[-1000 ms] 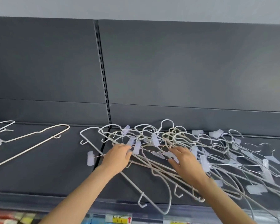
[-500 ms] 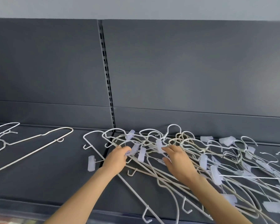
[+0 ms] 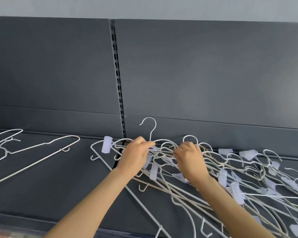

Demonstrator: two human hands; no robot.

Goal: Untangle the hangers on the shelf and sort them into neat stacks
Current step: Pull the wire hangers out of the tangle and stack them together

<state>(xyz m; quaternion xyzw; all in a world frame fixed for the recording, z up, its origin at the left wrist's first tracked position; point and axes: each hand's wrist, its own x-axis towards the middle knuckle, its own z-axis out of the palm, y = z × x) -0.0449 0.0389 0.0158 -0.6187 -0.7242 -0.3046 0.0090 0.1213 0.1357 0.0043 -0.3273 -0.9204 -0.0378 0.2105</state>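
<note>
Newly lifts one hanger [image 3: 150, 127] hook-up off the shelf [image 3: 58, 186], pinching its neck in left grip [image 3: 136, 157], clutching the tangle [image 3: 230, 169] in right grip [image 3: 189, 158]; probably nearly frees it

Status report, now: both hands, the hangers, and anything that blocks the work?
Left hand pinches one hanger, hook upright. Right hand grips into tangled pile. Pile wires interlocked; two hangers lie apart at left.
</note>
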